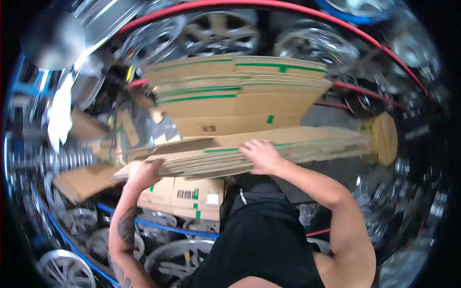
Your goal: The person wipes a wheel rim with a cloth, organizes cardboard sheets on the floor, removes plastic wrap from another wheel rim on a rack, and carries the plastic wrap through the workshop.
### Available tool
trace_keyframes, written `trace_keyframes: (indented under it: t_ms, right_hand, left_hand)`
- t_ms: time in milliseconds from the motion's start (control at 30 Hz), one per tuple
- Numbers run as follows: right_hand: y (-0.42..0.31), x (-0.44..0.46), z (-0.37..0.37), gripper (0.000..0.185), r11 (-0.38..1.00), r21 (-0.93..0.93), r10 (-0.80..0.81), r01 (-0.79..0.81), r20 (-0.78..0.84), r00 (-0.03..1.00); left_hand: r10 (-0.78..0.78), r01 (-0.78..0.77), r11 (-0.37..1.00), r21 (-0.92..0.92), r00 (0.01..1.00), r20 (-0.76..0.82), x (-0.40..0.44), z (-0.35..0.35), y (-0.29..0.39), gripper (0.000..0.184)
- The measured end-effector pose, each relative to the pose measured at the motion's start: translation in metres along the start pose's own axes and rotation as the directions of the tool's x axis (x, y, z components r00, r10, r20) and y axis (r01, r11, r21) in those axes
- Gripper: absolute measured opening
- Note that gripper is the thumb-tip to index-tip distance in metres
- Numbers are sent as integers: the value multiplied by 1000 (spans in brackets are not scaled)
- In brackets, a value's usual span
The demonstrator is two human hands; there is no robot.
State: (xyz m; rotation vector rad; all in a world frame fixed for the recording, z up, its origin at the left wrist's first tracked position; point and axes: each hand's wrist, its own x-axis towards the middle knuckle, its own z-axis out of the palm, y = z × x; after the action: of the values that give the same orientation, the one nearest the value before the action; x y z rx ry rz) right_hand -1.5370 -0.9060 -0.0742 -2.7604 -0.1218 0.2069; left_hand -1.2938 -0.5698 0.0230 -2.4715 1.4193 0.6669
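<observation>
Steadying the cardboard stack [206, 164] in front of the body seems the step in hand: the left hand [144, 174] grips its left end, the right hand [261, 156] lies over its top, grip unclear. Shifting it likely calls for even, two-handed pressure.

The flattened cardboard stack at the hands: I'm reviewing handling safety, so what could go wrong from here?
The flattened cardboard stack has many layers, so sheets might slip between the left hand and right hand. Its right end reaches well past the right hand, so it could sag or tip. Loose cardboard pieces lie scattered at the left and might get underfoot.
</observation>
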Motion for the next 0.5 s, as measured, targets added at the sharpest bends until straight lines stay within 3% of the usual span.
trace_keyframes:
  t_ms: [33, 67, 100, 133, 167, 233, 300, 367, 433, 500]
  right_hand:
    - [-4, 24, -8, 75, 999, 43, -15, 14, 22, 1000]
    - [-5, 47, -1, 76, 996, 51, -71, 79, -138, 988]
    - [-8, 76, 3, 78, 992, 97, -77, 84, -75, 994]
    - [-9, 102, 17, 77, 982, 94, -139, 161, -209, 968]
    - [-13, 136, 42, 80, 991, 52, -115, 127, -197, 974]
    - [-23, 184, 59, 76, 999, 37, -7, 7, -16, 1000]
    - [-21, 222, 100, 60, 993, -104, 52, -60, -79, 996]
    - [-3, 257, 121, 43, 981, -87, 152, -174, -218, 964]
    - [20, 267, 122, 37, 962, -8, 257, -273, -313, 914]
    - [54, 261, 94, 32, 947, -17, 313, -321, -179, 933]
  left_hand:
    - [-24, 23, 998, 56, 1000, 18, 8, -16, -17, 60]
    - [-97, 94, 994, 63, 995, 39, 21, -20, -39, 59]
    - [-170, 165, 984, 74, 983, 68, 30, -20, -64, 59]
    - [-171, 174, 981, 84, 984, -51, 41, 2, -102, 58]
    - [-170, 188, 978, 88, 970, -175, 53, 36, -141, 58]
    - [-371, 368, 928, -60, 898, -237, 71, 99, -214, 60]
    - [-475, 470, 879, 75, 879, 52, 94, 87, -162, 65]
    - [-356, 343, 882, -323, 934, 21, 120, 101, -122, 70]
    - [-256, 182, 719, -670, 967, -12, 129, 143, -90, 74]
    - [-102, 153, 255, -955, 986, 131, 132, 195, -74, 71]
